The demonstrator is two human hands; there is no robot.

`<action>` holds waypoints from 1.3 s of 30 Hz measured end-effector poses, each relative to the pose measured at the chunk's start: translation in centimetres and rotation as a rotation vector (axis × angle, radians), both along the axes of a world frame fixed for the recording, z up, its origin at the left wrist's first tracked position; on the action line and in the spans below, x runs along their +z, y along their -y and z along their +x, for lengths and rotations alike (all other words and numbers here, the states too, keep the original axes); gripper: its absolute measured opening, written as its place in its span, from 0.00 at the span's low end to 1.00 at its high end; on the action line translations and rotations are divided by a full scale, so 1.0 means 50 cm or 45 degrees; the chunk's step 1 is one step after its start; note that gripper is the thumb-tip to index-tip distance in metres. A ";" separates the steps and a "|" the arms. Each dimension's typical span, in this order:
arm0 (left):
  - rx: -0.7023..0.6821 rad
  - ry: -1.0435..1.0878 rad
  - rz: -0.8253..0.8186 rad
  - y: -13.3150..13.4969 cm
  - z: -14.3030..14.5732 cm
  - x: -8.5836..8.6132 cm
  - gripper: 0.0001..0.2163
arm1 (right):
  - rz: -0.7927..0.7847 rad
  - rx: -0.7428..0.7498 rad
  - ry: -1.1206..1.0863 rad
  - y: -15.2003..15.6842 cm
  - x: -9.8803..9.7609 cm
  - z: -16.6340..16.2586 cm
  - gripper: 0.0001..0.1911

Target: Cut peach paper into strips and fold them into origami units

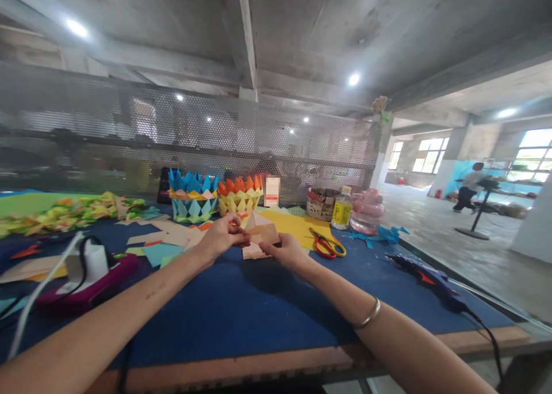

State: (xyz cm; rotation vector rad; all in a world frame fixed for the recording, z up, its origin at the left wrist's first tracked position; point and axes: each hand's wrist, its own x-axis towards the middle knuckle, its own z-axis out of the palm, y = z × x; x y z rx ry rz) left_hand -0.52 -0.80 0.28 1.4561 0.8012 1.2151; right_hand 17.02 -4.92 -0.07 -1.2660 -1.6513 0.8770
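Between my two hands, above the blue table, is a piece of tan paper (pixel 264 233) with a pointed, folded top. My left hand (pixel 224 233) pinches its left side with thumb and fingers. On its lower right, my right hand (pixel 288 251) grips the same paper. Just beneath lies another pale tan paper piece (pixel 254 252). Behind my hands a yellow sheet (pixel 297 224) lies flat, with red-and-yellow-handled scissors (pixel 325 245) at its right edge. Loose coloured paper pieces (pixel 166 237) are scattered to the left of my left hand.
Two folded-paper baskets, one blue-topped (pixel 194 201) and one orange-topped (pixel 241 194), stand behind. A glue gun (pixel 435 279) lies right, its cord over the edge. A yellow-labelled bottle (pixel 342 210) and pink jug (pixel 367 213) stand back right. A purple power strip (pixel 92 282) sits left.
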 end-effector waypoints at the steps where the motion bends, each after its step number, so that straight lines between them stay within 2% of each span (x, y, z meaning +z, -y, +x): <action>1: 0.002 0.001 0.006 -0.001 0.000 -0.001 0.24 | 0.003 -0.005 -0.002 0.001 0.000 0.000 0.10; 14: 0.016 -0.054 0.059 -0.012 -0.003 -0.017 0.20 | 0.041 -0.030 0.046 -0.005 -0.006 0.000 0.09; 26: 0.005 -0.044 0.043 -0.004 -0.004 -0.009 0.21 | 0.067 -0.074 0.161 -0.011 -0.005 0.002 0.10; 39: 0.002 -0.040 0.020 0.011 0.001 0.000 0.24 | 0.036 -0.036 0.022 0.005 0.005 -0.001 0.09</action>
